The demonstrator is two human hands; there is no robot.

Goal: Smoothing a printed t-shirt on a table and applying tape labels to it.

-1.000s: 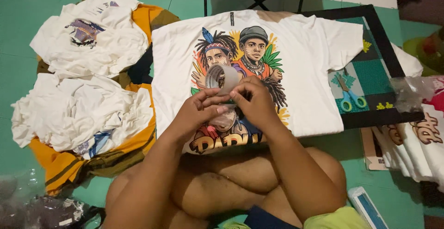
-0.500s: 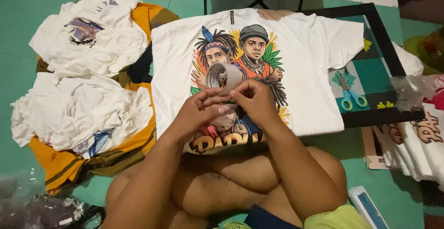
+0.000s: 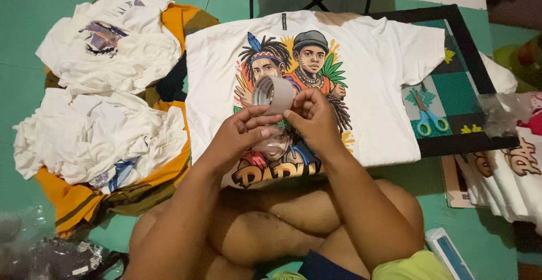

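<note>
1. The roll of clear tape (image 3: 273,94) was held up in the air between both hands, above the printed chest of a white T-shirt (image 3: 372,82) that lay flat on the floor.
2. The left hand (image 3: 240,136) was closed around the lower left side of the roll, with the thumb pressed along its edge.
3. The right hand (image 3: 313,120) gripped the roll from the right, and its fingertips pinched at the lower rim, where a short piece of shiny transparent tape hung down.
4. The roll was a round ring with a brown cardboard core, and its outside looked smooth and glossy.
5. The T-shirt was of soft cloth, spread smooth, with a colourful print of two drawn figures and green leaves.
6. Under the right sleeve lay a dark-framed green mat (image 3: 458,76) with square patches, and a pair of blue-handled scissors (image 3: 427,116) rested on it, well apart from the hands.
7. At the left, two crumpled heaps of white shirts (image 3: 107,48) lay on an orange and brown cloth (image 3: 68,198).
8. At the right edge a neat stack of folded white shirts (image 3: 519,178) was seen on the green floor (image 3: 34,9).
</note>
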